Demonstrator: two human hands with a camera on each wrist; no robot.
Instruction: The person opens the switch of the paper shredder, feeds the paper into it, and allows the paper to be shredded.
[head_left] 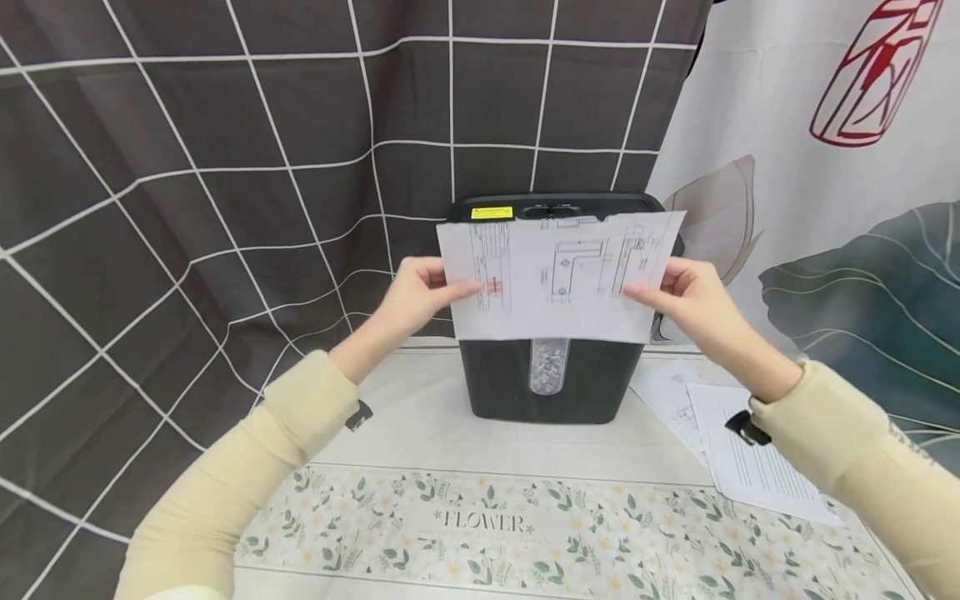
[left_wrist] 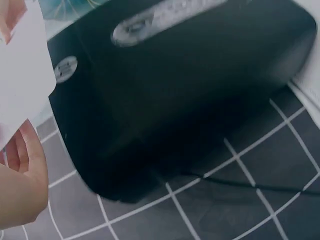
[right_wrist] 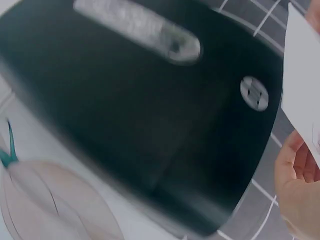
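Left hand [head_left: 411,292] and right hand [head_left: 699,292] pinch printed sheet [head_left: 525,287] by opposite short edges; long axis runs hand to hand, sheet before black shredder [head_left: 498,383] (neither hand looks nearer).

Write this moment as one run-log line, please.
printed sheet: in front of black shredder | left hand: pinches its left side | right hand: pinches its right side | loose papers: on table, right of shredder

The surface [head_left: 420,433] carries the word "FLOWER" between asterisks, lower centre of the head view. Lettering on the shredder's [head_left: 498,379] yellow label [head_left: 492,212] and the paper's [head_left: 536,312] red stamp [head_left: 492,287]: illegible.
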